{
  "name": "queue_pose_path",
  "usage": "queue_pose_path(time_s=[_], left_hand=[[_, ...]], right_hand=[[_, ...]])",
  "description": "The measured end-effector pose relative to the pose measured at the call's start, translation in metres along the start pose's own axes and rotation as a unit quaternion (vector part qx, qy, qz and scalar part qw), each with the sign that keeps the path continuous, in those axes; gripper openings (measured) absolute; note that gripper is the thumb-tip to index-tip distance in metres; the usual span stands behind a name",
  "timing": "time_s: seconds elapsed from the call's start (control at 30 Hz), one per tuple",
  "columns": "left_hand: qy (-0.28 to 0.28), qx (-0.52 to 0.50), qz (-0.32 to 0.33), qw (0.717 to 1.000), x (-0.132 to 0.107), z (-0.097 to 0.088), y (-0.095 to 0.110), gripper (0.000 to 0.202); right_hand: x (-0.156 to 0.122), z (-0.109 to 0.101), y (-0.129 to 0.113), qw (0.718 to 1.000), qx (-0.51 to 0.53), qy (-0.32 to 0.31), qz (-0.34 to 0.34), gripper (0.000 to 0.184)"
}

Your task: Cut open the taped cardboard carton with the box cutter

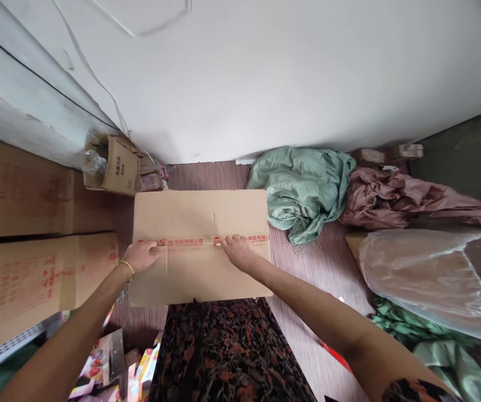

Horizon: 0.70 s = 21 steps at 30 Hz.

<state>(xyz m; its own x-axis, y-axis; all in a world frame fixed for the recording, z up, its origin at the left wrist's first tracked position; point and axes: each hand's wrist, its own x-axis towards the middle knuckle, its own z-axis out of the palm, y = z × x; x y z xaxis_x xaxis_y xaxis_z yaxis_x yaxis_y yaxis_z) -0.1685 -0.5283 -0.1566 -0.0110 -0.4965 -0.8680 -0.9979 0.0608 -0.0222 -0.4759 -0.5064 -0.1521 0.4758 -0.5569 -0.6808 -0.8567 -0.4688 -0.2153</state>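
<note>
A closed cardboard box (198,279) stands in front of me, its two top flaps meeting at a middle seam. Clear packing tape with red print (188,242) runs along that seam. My left hand (142,255) rests at the left end of the seam, fingers bent and pressed together by the end of the tape. My right hand (238,253) lies on the seam right of the middle, fingers curled down against the tape. Whatever the fingertips of either hand may pinch is hidden.
Large printed cartons (18,279) are stacked at the left, near a small open carton (121,164). Green cloth (301,184), reddish-brown cloth (395,195) and a clear plastic bag (416,279) lie right. Colourful packets (102,357) lie lower left. A white wall (286,72) rises behind.
</note>
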Motion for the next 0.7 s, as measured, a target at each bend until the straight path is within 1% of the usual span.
queue_pose_path(time_s=[0.07,0.13,0.23,0.3,0.37,0.53,0.63,0.7], left_hand=[[0.012,-0.007,0.016,1.000,0.000,0.003,-0.001,0.033],[0.016,-0.007,0.027,0.999,0.000,0.005,-0.003,0.032],[0.019,-0.004,0.030,0.999,0.000,0.007,-0.004,0.031],[0.030,-0.011,0.028,0.999,0.000,0.009,-0.005,0.032],[0.038,-0.023,0.028,0.999,0.000,0.010,-0.006,0.032],[0.035,-0.041,0.025,0.998,-0.001,0.007,-0.006,0.032],[0.017,-0.037,0.016,0.999,-0.005,0.001,-0.004,0.033],[0.007,-0.035,0.010,0.999,-0.006,-0.001,-0.003,0.033]], right_hand=[[0.010,-0.002,-0.009,1.000,-0.017,0.003,-0.007,0.034],[0.013,-0.002,-0.012,0.999,-0.031,0.001,-0.008,0.033],[0.011,-0.001,-0.011,0.999,-0.050,-0.005,-0.008,0.033],[0.006,0.001,-0.005,0.998,-0.059,-0.003,-0.005,0.032],[-0.002,0.003,0.007,0.998,-0.068,-0.007,0.008,0.032],[-0.031,0.009,0.055,0.992,-0.096,-0.053,0.064,0.032],[-0.046,0.010,0.082,0.989,-0.087,-0.080,0.087,0.033],[-0.061,0.012,0.105,0.985,-0.056,-0.088,0.134,0.032]])
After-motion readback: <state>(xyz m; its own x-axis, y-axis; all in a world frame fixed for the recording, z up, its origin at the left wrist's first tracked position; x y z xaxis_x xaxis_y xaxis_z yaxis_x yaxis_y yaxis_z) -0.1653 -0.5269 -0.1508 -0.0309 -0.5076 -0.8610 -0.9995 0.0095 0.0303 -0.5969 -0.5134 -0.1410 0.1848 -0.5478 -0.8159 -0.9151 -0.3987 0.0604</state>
